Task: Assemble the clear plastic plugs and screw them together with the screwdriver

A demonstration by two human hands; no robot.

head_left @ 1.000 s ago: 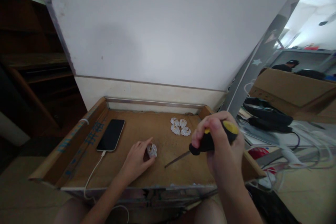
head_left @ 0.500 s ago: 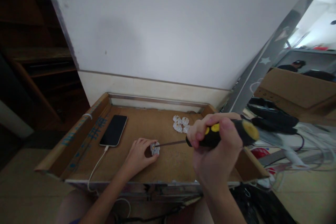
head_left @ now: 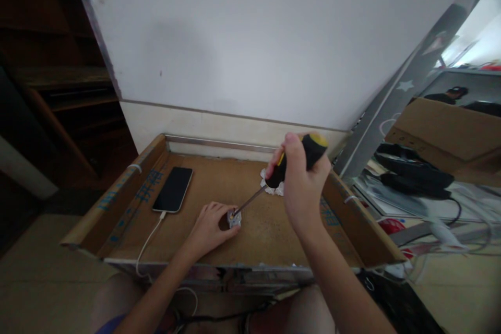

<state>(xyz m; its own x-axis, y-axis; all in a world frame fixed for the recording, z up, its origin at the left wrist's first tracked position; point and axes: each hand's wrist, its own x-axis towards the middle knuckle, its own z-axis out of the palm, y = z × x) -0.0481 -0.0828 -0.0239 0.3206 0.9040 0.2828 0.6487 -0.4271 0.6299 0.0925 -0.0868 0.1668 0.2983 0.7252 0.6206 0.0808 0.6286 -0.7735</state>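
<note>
My left hand rests on the cardboard and pinches a small whitish, clear-looking piece between thumb and fingers. My right hand is wrapped round the black and yellow handle of a screwdriver. The shaft slants down to the left, and its tip meets the middle of the small piece. Farther back, a cluster of similar whitish pieces lies on the cardboard, partly hidden behind the screwdriver handle and my right hand.
A phone with a white charging cable lies at the left of the cardboard tray. Raised walls edge the tray, and a white panel stands behind it. On the right are a cardboard box, cables and a distant person.
My right hand has swung up and leftward, so the screwdriver stands steeper. Its tip stays at the small piece. My left hand keeps its hold; the whole view has shifted slightly.
</note>
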